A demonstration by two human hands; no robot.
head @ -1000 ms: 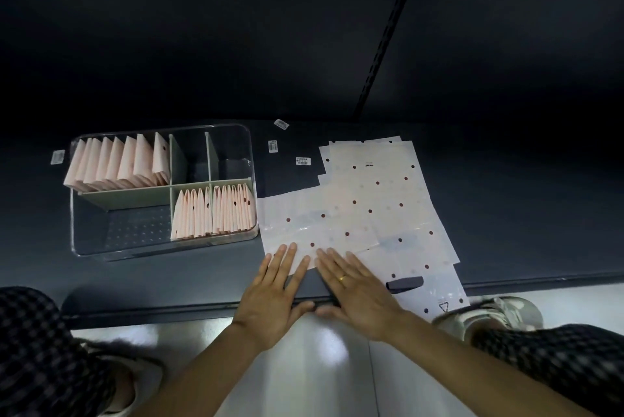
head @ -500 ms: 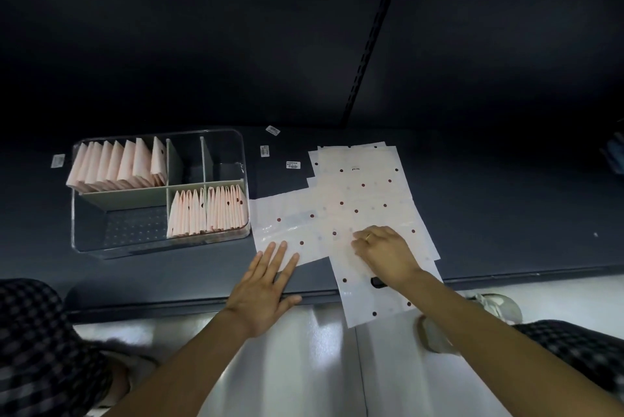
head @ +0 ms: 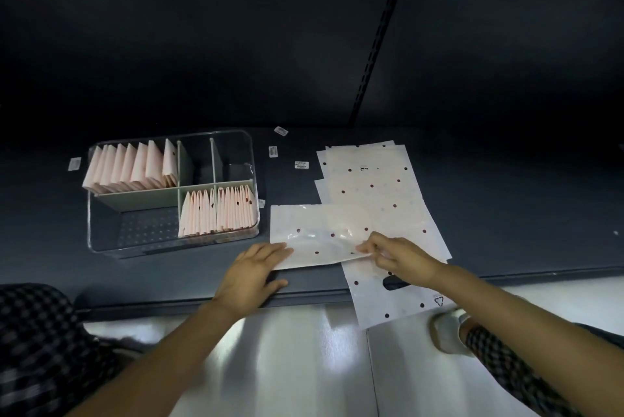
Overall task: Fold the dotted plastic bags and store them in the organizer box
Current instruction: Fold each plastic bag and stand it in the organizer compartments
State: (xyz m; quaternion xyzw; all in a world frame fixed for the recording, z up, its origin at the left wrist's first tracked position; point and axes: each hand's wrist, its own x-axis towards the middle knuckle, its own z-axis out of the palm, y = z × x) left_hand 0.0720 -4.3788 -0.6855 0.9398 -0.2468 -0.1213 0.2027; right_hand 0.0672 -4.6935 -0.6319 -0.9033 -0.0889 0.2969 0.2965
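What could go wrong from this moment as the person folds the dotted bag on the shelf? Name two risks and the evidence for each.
1. The bottom bag overhangs the shelf edge; pulling sheets above it might drag it to the floor.
2. The right hand pinches the sideways bag where it overlaps the stack, so it may lift a second sheet. The left hand presses only one corner, so the fold could skew.
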